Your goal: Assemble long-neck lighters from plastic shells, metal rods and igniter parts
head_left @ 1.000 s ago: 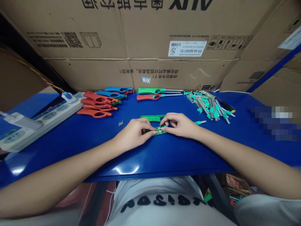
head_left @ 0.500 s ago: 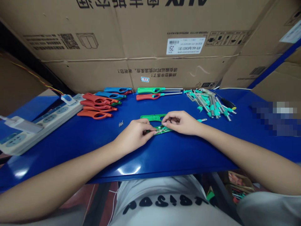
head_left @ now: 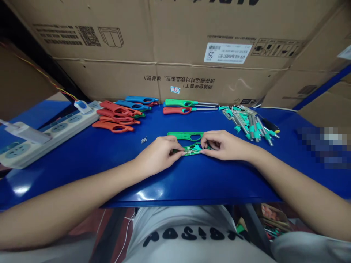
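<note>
On the blue table, an opened green lighter half (head_left: pixel 193 149) with teal and clear parts inside lies between my hands. My left hand (head_left: pixel 160 155) pinches its left end with thumb and fingers. At its right side, my right hand (head_left: pixel 223 145) has its thumb and index finger closed on the same half near the teal part; its other fingers are curled. Just behind lies a second green half (head_left: pixel 185 136), with an oval opening at its right end, partly hidden by my right fingers. Small screws (head_left: pixel 144 140) are piled left of the green halves.
Red, orange and blue lighter shells (head_left: pixel 115 114) are stacked at the back left, beside a white power strip (head_left: pixel 59 128). Green and red lighters (head_left: pixel 179 110) lie at the back centre. Metal tubes with teal parts (head_left: pixel 251 124) are heaped at the right. A cardboard box (head_left: pixel 123 80) stands behind.
My right hand has moved right along the opened half, uncovering a teal part in it. More of the rear green half shows. The whole view has shifted slightly.
</note>
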Motion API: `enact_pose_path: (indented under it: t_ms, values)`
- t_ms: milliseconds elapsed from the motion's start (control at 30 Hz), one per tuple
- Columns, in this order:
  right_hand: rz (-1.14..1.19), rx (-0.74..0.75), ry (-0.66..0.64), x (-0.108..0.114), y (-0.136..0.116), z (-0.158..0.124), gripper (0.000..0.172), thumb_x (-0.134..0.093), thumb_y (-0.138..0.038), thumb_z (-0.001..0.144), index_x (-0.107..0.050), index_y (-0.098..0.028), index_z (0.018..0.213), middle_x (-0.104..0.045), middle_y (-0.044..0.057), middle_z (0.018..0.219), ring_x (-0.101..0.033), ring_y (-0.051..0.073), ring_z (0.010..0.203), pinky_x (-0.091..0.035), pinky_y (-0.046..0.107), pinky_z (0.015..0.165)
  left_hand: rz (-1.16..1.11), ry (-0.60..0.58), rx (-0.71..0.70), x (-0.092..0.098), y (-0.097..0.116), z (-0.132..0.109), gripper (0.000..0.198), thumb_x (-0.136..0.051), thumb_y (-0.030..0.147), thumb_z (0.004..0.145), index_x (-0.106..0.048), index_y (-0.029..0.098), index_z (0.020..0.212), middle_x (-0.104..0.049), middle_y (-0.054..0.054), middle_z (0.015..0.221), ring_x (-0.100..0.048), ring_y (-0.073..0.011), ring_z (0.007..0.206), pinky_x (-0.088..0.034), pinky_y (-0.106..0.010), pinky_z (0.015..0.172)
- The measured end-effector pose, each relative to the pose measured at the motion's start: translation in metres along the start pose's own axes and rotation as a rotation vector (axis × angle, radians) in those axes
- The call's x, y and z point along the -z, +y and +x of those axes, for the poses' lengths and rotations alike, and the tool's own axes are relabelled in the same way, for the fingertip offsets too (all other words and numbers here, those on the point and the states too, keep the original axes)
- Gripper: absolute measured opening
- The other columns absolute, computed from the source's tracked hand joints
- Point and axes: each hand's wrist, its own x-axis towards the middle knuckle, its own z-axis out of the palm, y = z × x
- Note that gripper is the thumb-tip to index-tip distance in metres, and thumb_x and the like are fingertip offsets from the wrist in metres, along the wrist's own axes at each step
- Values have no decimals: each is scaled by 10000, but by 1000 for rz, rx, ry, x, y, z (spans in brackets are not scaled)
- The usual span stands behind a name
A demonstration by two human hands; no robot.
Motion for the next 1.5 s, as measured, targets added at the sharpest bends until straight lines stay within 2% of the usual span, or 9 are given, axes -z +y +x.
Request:
enact_pose_path:
  t_ms: [167, 267, 367, 800, 867, 1000, 1200, 1500]
  values:
    - [74, 55, -74, 4, 1, -2, 158, -645, -281, 901, -611, -164, 801, -573, 7, 791, -453, 88, 616, -379, 218, 579, 7, -13, 20, 1, 0, 0, 126, -685, 178, 914, -804, 177, 955, -683, -32, 812, -634, -141, 718, -464, -247, 656]
    - [100, 28, -66, 4, 0, -2, 115, -647, -278, 896, -628, -165, 881, -586, -3, 778, -448, 82, 593, -377, 212, 559, 14, -18, 23, 1, 1, 0, 130, -682, 186, 917, -806, 180, 958, -685, -34, 816, -636, -141, 717, -462, -248, 653]
    - [128, -12, -66, 2, 0, -2, 149, -673, -279, 871, -627, -166, 955, -589, -17, 763, -442, 78, 573, -378, 207, 541, 15, -21, 18, 2, 1, 1, 133, -681, 186, 918, -805, 181, 965, -691, -36, 823, -641, -142, 723, -467, -250, 661]
    - [217, 7, -63, 2, 2, -2, 122, -658, -180, 836, -632, -156, 953, -615, -3, 815, -424, 68, 568, -384, 201, 536, 19, -26, -17, 2, 0, 0, 138, -668, 179, 926, -800, 182, 965, -705, -43, 844, -650, -147, 739, -494, -259, 696]
    - [215, 1, -55, 1, 2, -2, 125, -655, -187, 844, -636, -154, 963, -614, 3, 831, -432, 69, 576, -394, 201, 543, 21, -25, -19, 2, -1, 0, 137, -669, 179, 927, -800, 179, 967, -704, -44, 845, -650, -146, 740, -495, -259, 699]
    - [226, -44, -56, 1, 5, -2, 129, -646, -216, 873, -653, -150, 983, -574, -21, 727, -425, 77, 571, -382, 202, 541, 26, -24, -30, 2, 0, 0, 135, -671, 163, 922, -798, 171, 967, -706, -44, 845, -656, -147, 750, -498, -258, 709]
    - [249, -27, -80, 2, 5, -1, 164, -666, -240, 876, -654, -158, 1017, -629, 0, 791, -442, 78, 582, -384, 203, 535, 35, -29, -24, 3, 0, 0, 143, -664, 184, 930, -796, 181, 985, -691, -40, 837, -653, -145, 734, -503, -255, 697]
    - [250, -89, -54, -3, 10, 0, 222, -686, -320, 875, -661, -158, 1026, -579, -28, 713, -447, 79, 571, -377, 214, 552, 30, -19, -38, 3, 0, 0, 140, -667, 164, 922, -796, 184, 971, -697, -39, 836, -658, -147, 743, -515, -254, 711]
